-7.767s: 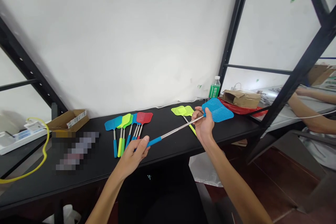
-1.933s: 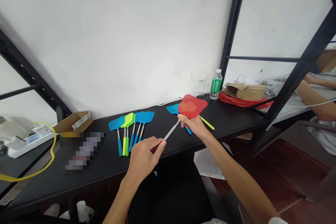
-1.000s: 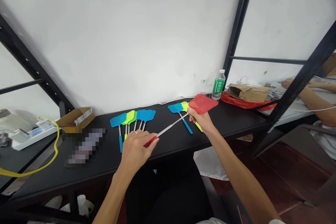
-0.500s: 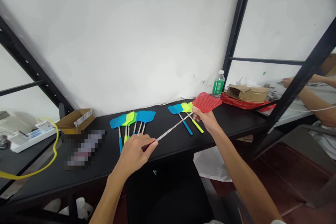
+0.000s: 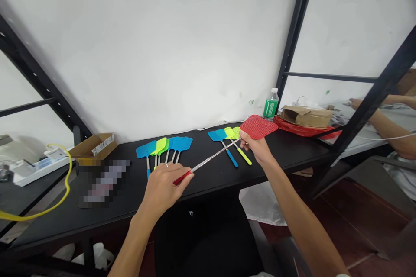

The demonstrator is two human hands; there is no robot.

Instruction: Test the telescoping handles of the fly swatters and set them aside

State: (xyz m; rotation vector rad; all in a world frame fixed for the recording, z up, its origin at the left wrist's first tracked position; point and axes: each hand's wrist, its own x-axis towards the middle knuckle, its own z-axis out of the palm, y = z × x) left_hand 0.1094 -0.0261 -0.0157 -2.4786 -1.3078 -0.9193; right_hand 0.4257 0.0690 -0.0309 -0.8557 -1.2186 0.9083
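Observation:
A red fly swatter [image 5: 259, 127] with a thin metal rod stretches between my two hands above the black table [image 5: 208, 186]. My left hand [image 5: 167, 183] is closed around its red handle. My right hand [image 5: 255, 147] pinches the rod just below the red mesh head. Behind my left hand lies a row of several blue and yellow-green fly swatters [image 5: 160, 147], some handles hidden by the hand. A smaller group of blue and yellow-green fly swatters [image 5: 217, 135] lies left of my right hand, with blue and yellow handles toward me.
An open cardboard box [image 5: 94, 146] and a white power strip [image 5: 42, 169] with a yellow cable are at left. A green-labelled bottle [image 5: 270, 104] and a torn carton [image 5: 305, 117] on red plastic stand at right. Another person's arm [image 5: 390, 125] shows beyond the frame.
The red swatter and my right hand have shifted slightly right. My left hand has turned a little, so more of the red handle shows.

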